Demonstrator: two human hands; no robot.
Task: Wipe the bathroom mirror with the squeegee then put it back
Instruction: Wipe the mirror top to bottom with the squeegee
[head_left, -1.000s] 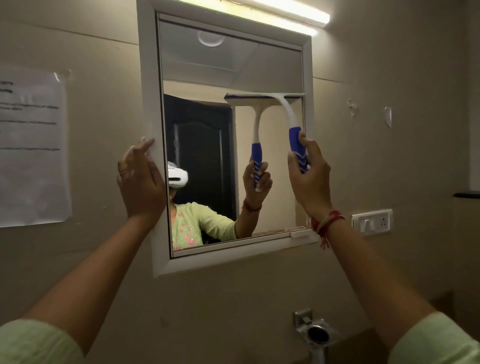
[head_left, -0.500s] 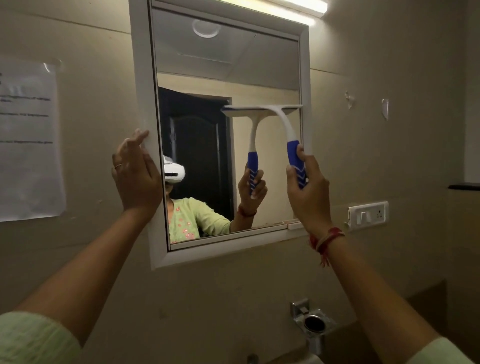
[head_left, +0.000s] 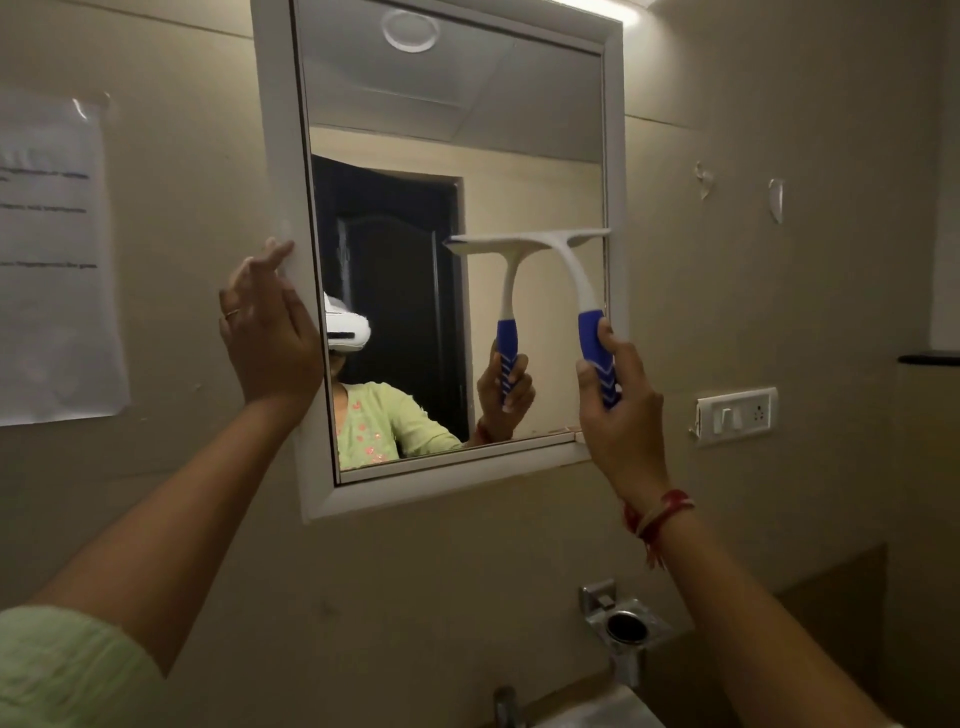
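**Squeegee on mirror glass, right of centre**

Right hand (head_left: 621, 415): fingers wrapped around the blue grip of the squeegee (head_left: 563, 270), lower right of the glass. White blade level, pressed to the mirror (head_left: 452, 104) at mid-height, right half. Left hand (head_left: 267, 338): open, fingers together, flat against the mirror's white left frame. Paper notice (head_left: 52, 260) at far left; switch plate (head_left: 736, 415) at right.

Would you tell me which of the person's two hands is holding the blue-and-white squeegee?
The right hand, gripping the blue-and-white squeegee by its handle; the left hand lies open against the white mirror frame.
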